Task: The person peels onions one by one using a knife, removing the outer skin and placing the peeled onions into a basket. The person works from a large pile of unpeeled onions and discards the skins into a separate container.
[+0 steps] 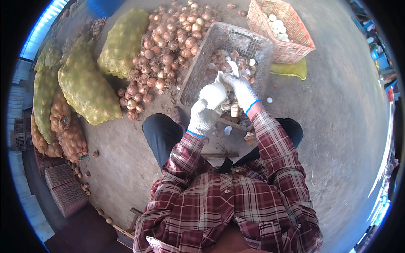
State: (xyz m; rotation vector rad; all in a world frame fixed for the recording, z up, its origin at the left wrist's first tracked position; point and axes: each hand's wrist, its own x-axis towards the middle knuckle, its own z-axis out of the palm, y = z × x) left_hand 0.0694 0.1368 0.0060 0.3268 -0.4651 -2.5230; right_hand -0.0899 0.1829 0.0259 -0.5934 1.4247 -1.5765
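Note:
Both hands wear white knit gloves with blue cuffs, above a plastic crate point(193, 74) that holds loose brown onion skins point(218, 60) and pale scraps. My left hand point(202, 118) grips a large white peeled onion point(213, 96), thumb against its near side. A thin white flap point(219, 77) stands up from the onion's far edge, close to the fingers of my right hand point(239, 88). Those fingers are closed around a pale curved piece point(233, 68) that sticks up beyond them; whether it is onion layer or a blade is unclear.
Unpeeled onions point(167, 44) lie heaped beyond the crate to the left. Full green mesh sacks point(85, 82) and orange ones point(72, 139) stand farther left. A reddish crate point(294, 52) with white peeled onions point(277, 27) sits at the upper right, over a yellow-green sack point(291, 69).

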